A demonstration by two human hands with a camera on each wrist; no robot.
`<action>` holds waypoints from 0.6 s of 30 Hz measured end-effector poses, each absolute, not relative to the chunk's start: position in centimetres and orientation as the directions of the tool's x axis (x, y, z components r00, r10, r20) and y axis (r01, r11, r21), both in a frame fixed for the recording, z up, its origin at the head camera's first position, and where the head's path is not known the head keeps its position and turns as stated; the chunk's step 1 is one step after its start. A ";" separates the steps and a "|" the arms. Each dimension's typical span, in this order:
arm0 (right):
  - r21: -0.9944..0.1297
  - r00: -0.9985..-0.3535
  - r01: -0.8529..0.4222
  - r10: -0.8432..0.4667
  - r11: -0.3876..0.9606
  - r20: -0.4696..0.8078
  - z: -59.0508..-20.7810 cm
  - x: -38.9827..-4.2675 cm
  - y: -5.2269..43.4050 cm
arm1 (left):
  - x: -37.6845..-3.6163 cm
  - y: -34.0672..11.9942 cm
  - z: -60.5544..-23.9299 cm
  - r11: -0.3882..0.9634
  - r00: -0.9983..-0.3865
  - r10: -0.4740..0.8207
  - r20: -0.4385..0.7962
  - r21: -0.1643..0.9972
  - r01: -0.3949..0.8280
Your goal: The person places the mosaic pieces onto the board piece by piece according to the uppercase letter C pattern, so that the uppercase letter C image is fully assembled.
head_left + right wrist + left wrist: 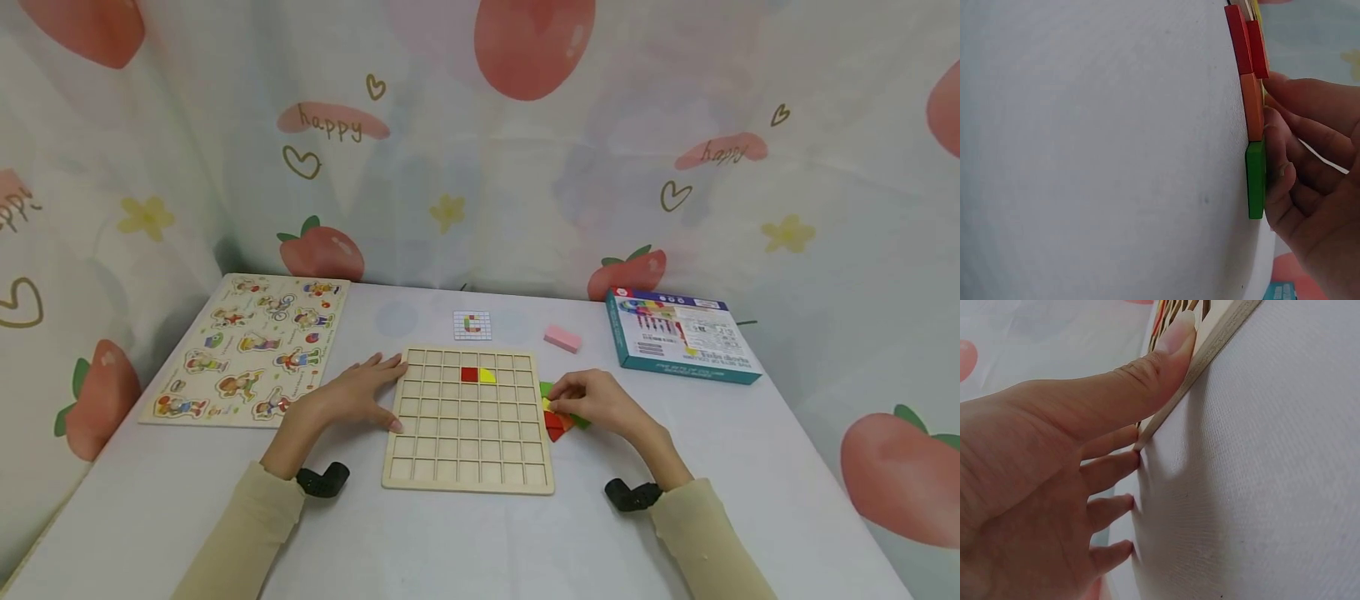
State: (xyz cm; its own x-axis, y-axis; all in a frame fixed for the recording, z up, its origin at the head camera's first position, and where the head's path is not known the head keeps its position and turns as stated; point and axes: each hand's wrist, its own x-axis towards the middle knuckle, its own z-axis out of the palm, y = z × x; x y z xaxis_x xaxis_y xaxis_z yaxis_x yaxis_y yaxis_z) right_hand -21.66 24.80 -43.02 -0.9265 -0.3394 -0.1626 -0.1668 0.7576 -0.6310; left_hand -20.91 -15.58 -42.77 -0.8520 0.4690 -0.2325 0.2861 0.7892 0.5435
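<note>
Grid board: lay flat on the white table, in front of the person, between the two hands; a red tile and a yellow tile sat side by side in its second row.
Left hand: rested flat against the board's left edge, fingers straight, thumb pressed along the rim; it gripped nothing.
Right hand: lay just right of the board on a small heap of loose tiles, fingertips curled onto them, pinching a yellow one.
Loose tiles, right wrist view: red, orange and green pieces lay edge to edge on the table.
Pattern card: behind the board.
Pink block: right of the card.
Box: far right.
Figure puzzle: far left.
</note>
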 end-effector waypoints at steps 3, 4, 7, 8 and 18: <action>-0.628 -0.926 -0.164 -0.338 0.761 -0.168 -43.0 -21.7 24.7 | -20.9 -15.6 -42.7 0.785 -0.852 0.473 -0.226 0.547 0.291; -0.627 -0.925 -0.162 -0.338 0.762 -0.172 -43.0 -21.7 24.7 | -20.9 -15.7 -42.7 0.784 -0.851 0.475 -0.223 0.548 0.293; -0.629 -0.922 -0.155 -0.340 0.762 -0.185 -42.9 -21.8 24.6 | -20.8 -15.7 -42.6 0.780 -0.851 0.479 -0.217 0.550 0.298; -0.629 -0.921 -0.153 -0.340 0.763 -0.188 -42.9 -21.8 24.6 | -20.8 -15.7 -42.5 0.780 -0.850 0.480 -0.216 0.549 0.300; -0.613 -0.916 -0.150 -0.341 0.776 -0.209 -42.5 -21.5 24.1 | -20.8 -15.7 -42.7 0.783 -0.851 0.475 -0.226 0.549 0.291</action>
State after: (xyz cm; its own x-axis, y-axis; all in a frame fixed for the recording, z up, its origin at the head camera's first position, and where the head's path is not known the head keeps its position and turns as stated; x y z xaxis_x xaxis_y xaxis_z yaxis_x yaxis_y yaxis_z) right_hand -21.47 24.09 -42.51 -0.9165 -0.3415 -0.2085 -0.1496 0.7759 -0.6129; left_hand -20.83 -15.69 -42.70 -0.8506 0.4747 -0.2261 0.2911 0.7833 0.5493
